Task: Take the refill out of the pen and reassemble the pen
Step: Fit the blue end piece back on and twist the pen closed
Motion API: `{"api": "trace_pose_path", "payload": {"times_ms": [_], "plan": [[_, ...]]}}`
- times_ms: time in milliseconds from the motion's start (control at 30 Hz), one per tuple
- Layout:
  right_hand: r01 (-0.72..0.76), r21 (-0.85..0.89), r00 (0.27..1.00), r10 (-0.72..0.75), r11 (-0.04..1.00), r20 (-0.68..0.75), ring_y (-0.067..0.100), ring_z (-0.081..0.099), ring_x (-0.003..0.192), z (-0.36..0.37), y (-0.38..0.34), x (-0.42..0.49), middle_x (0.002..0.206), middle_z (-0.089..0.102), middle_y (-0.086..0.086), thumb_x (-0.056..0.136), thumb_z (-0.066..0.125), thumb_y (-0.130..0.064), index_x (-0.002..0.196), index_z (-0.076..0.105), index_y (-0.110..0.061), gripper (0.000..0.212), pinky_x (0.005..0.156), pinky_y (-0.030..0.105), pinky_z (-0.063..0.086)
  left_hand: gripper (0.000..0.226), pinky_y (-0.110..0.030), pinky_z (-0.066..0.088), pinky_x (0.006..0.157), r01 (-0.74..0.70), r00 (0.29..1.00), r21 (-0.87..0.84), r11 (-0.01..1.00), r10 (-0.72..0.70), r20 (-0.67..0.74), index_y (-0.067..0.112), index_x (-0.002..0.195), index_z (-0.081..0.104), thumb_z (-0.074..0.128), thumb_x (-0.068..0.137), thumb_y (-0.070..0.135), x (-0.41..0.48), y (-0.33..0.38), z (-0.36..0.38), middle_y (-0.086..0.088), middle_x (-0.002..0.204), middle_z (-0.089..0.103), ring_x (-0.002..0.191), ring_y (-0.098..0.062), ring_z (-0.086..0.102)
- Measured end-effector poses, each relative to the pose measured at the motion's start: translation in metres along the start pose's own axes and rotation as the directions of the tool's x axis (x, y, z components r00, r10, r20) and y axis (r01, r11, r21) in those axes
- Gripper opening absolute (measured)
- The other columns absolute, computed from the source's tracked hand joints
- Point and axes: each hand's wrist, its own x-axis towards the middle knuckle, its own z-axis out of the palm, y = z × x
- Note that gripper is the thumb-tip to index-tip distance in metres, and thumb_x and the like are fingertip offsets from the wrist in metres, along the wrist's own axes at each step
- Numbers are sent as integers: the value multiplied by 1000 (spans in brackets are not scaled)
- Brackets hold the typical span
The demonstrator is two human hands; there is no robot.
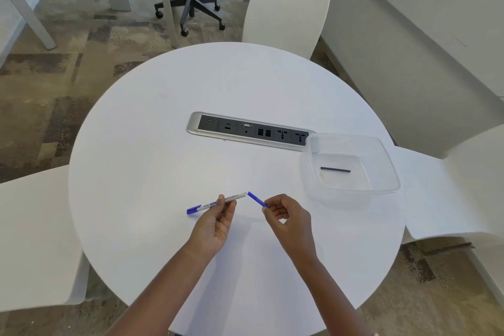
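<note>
Your left hand [215, 222] pinches the pen barrel [231, 198]; right hand [289, 217] fingers [266, 209] pinch the blue piece [257, 199] at its end

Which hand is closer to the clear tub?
Right. The right hand, pinching a blue piece, is just left of the tub; the left hand, holding the pen, is farther left.

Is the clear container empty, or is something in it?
Not empty: one thin dark rod lies flat on the floor of the clear container.
</note>
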Motion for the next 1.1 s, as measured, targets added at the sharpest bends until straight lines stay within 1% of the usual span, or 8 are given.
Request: {"api": "trace_pose_path", "payload": {"times_ms": [233,433,567,700,867,967,1033,1100], "plan": [[49,-15,998,-49,999,-28,12,58,74,1,-3,-2,74,63,-3,77,63,2,83,64,-9,11,66,7,45,11,-25,56,51,-22,1000,21,1000,22,9,0,81,57,53,91,2,5,1,-3,-8,52,67,46,-16,67],[81,-13,994,-81,997,-69,12,59,76,-1,-5,-2,75,64,-2,78,62,2,84,65,-8,11,66,9,47,10,-25,56,55,-22,1000,20,1000,22,10,-1,82,58,54,91,2,6,0,-3,-9,53,67,46,-17,67],[78,-4,996,-78,997,-51,11,59,76,-2,-6,-4,75,64,-3,79,62,1,84,65,-8,11,66,8,46,11,-29,56,66,-37,999,20,999,37,13,-1,81,57,53,91,1,5,-1,-2,-11,66,66,45,-15,66],[97,-23,995,-97,995,-36,12,59,77,-4,-4,-3,77,64,-1,78,63,2,84,66,-8,12,67,7,46,11,-25,56,55,-61,998,42,997,59,30,0,81,57,52,91,0,5,-2,-3,-7,53,66,46,-14,67],[155,-84,988,-155,984,1,11,58,80,-7,-1,-1,80,64,-1,79,62,3,85,66,-8,13,69,4,43,12,-22,57,50,-148,989,156,977,141,54,0,80,58,53,91,-1,4,-1,-7,-4,52,66,48,-11,67],[93,-56,996,-93,994,9,11,58,81,-8,0,0,81,65,0,80,61,2,85,66,-10,13,67,5,43,13,-20,56,50,-170,985,186,968,160,69,0,79,58,53,91,-1,4,-3,-8,-5,58,66,49,-10,67],[7,-8,1000,-7,1000,17,9,58,80,-8,1,2,81,65,-1,82,61,-2,84,65,-14,13,66,6,43,13,-19,56,50,-180,983,193,965,167,83,1,79,58,53,91,-2,4,-3,-9,-3,55,66,50,-9,67],[-77,38,996,76,996,37,5,58,76,-7,0,3,80,65,-3,83,61,-6,80,64,-19,13,64,6,44,13,-18,56,51,-191,980,220,957,171,106,1,79,57,52,91,-1,5,-4,-9,-4,61,65,53,-9,67]]}}
